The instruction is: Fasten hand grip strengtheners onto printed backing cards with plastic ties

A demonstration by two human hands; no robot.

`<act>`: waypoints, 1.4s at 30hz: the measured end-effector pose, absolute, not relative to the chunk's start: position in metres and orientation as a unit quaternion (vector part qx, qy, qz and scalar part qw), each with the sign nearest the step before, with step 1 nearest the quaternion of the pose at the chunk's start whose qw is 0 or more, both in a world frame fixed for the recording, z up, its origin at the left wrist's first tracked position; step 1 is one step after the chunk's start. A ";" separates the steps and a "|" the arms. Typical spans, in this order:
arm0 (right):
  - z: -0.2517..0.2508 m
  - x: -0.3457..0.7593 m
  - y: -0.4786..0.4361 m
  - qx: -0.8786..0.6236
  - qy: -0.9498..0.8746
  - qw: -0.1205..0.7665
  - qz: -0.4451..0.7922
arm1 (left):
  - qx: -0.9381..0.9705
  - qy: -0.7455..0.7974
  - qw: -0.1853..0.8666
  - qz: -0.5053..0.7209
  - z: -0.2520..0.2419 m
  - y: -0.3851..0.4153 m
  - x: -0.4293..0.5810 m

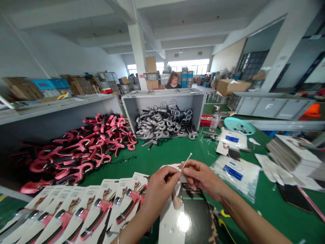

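Note:
My left hand (158,189) and my right hand (200,178) meet above a black-and-white packaging card (186,217) lying on the green table. Both pinch a thin white cable tie (186,162) that sticks up and to the right between the fingertips. To the left of the card lies a fanned row of cards with pink hand grippers (83,211) fastened to them, overlapping one another.
A heap of loose pink hand grippers (81,149) fills the left. A grey bin on its side (198,101) holds grey grippers (162,122). Plastic bags (236,173), a stack of cards (286,152), a teal dish (238,126) and a jar (214,122) lie right. A person sits beyond the bin.

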State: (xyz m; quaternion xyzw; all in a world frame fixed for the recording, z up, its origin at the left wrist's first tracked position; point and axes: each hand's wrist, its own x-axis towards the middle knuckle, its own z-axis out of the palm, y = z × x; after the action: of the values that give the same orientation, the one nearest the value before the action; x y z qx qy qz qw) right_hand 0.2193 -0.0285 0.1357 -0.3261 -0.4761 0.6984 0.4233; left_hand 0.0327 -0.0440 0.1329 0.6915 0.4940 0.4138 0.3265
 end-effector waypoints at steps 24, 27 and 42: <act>0.123 0.230 -0.039 -0.375 -0.466 0.533 0.599 | 0.472 0.552 0.479 0.492 0.090 -0.067 -0.014; 0.131 0.213 -0.045 -0.381 -0.540 0.510 0.552 | 0.408 0.500 0.552 0.528 0.097 -0.070 -0.016; 0.118 0.175 -0.052 -0.461 -0.661 0.451 0.383 | 0.338 0.523 0.552 0.555 0.107 -0.072 -0.034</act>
State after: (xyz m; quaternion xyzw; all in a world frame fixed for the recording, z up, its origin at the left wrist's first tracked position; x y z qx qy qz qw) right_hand 0.1747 -0.0522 0.1178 -0.4612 -0.6608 0.3832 0.4515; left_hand -0.0338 -0.0724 0.1069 0.3378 0.5227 0.5546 0.5524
